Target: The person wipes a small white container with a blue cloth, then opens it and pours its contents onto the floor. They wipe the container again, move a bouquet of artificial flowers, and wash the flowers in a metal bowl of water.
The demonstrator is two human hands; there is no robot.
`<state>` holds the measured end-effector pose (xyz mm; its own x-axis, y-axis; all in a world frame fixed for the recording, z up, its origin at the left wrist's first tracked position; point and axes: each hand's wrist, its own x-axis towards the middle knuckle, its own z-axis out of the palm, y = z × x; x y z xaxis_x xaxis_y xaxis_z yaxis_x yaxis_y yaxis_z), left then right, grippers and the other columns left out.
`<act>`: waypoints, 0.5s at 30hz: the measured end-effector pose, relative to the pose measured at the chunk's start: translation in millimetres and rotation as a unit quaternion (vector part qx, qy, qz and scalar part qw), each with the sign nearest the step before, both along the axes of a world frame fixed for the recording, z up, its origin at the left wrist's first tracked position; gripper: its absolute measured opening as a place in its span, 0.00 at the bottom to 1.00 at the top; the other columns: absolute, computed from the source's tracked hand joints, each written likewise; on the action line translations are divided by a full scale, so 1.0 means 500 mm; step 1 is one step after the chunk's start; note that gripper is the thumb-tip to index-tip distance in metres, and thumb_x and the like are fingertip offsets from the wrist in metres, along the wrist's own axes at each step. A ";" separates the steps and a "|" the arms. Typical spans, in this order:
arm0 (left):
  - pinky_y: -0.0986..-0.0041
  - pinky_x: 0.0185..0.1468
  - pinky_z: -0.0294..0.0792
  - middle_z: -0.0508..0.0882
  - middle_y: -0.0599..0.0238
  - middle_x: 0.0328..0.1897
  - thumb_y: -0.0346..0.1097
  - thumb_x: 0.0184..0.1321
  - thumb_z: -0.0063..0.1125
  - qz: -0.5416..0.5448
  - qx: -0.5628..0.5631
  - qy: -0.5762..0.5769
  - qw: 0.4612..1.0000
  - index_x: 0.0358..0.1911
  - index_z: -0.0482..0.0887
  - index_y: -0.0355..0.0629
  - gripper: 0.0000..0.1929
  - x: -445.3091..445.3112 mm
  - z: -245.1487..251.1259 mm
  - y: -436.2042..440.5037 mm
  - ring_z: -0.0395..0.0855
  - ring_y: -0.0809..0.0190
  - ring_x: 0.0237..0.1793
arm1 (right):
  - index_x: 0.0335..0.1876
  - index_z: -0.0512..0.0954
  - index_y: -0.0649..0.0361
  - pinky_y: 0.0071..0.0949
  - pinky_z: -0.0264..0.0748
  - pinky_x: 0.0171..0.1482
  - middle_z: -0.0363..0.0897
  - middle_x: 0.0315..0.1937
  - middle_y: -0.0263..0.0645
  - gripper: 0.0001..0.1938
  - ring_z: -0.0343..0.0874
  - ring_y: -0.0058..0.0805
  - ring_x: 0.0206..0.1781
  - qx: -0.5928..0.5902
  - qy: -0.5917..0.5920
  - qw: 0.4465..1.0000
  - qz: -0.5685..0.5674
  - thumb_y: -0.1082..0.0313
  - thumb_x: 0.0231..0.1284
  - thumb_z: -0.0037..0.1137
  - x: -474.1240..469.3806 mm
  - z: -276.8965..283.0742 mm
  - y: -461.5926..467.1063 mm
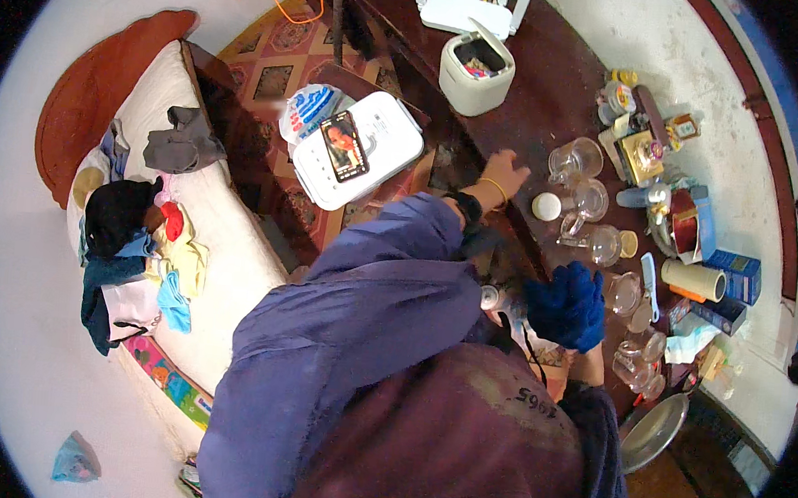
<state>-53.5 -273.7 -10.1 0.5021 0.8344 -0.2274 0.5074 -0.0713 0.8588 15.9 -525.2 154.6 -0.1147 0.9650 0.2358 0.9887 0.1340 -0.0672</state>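
My left hand (505, 174) is bare, with a yellow band and a dark watch at the wrist. Its fingers are apart at the edge of the dark wooden table (555, 93), and nothing shows in them. A blue knit glove covers my right hand (565, 306), which is bent over the table's near edge; whether it grips anything is hidden. Between the hands lie a round white lid (546, 206), a clear glass mug (590, 200) and another clear mug (605, 245). Farther up is a clear jar (577, 157). Beyond my gloved hand is a clear container (623, 294).
A white router (465, 14) and a small open bin (477, 81) stand at the far end. A light blue comb (650, 284), a cream cylinder (692, 280) and boxes line the wall. A phone (344, 146) lies on a white lidded box (396, 141). Clothes cover the bed (233, 237).
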 end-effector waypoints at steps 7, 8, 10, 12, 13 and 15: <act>0.57 0.57 0.64 0.73 0.45 0.48 0.48 0.52 0.60 0.255 0.206 -0.101 0.940 0.47 0.73 0.37 0.25 -0.043 0.227 0.253 0.70 0.41 0.52 | 0.33 0.76 0.56 0.42 0.67 0.44 0.75 0.34 0.42 0.16 0.75 0.47 0.39 -0.028 0.100 0.993 -0.055 0.58 0.43 0.69 -0.004 0.063 0.184; 0.57 0.58 0.63 0.72 0.45 0.51 0.51 0.50 0.61 0.267 0.173 -0.095 0.943 0.49 0.73 0.36 0.29 -0.039 0.255 0.281 0.68 0.41 0.55 | 0.37 0.77 0.57 0.43 0.67 0.49 0.75 0.34 0.42 0.17 0.75 0.48 0.41 0.048 0.117 0.991 -0.037 0.56 0.44 0.68 -0.009 0.070 0.210; 0.56 0.61 0.61 0.68 0.47 0.58 0.55 0.46 0.64 0.252 0.109 -0.029 0.961 0.58 0.67 0.40 0.38 -0.027 0.293 0.328 0.66 0.43 0.59 | 0.41 0.76 0.56 0.44 0.66 0.53 0.75 0.36 0.42 0.21 0.75 0.48 0.43 0.082 0.140 0.986 -0.040 0.55 0.44 0.68 -0.006 0.090 0.270; 0.55 0.62 0.62 0.66 0.47 0.61 0.58 0.43 0.65 0.242 0.057 0.020 0.968 0.62 0.63 0.40 0.44 -0.014 0.299 0.365 0.65 0.43 0.61 | 0.48 0.74 0.58 0.46 0.66 0.55 0.75 0.40 0.43 0.27 0.75 0.49 0.45 0.156 0.166 0.974 -0.014 0.57 0.41 0.70 0.005 0.119 0.320; 0.54 0.61 0.63 0.66 0.45 0.62 0.61 0.41 0.65 0.237 0.023 0.038 0.971 0.62 0.63 0.39 0.47 -0.008 0.291 0.382 0.66 0.43 0.61 | 0.48 0.74 0.58 0.46 0.66 0.54 0.75 0.40 0.44 0.27 0.75 0.50 0.45 0.140 0.163 0.976 -0.021 0.58 0.40 0.71 0.016 0.134 0.345; 0.55 0.60 0.66 0.66 0.43 0.63 0.62 0.38 0.67 0.222 -0.027 0.060 0.973 0.65 0.60 0.39 0.51 -0.004 0.258 0.418 0.67 0.41 0.62 | 0.47 0.74 0.59 0.47 0.65 0.54 0.74 0.41 0.45 0.27 0.74 0.51 0.46 0.101 0.193 0.975 -0.046 0.58 0.39 0.70 0.037 0.153 0.384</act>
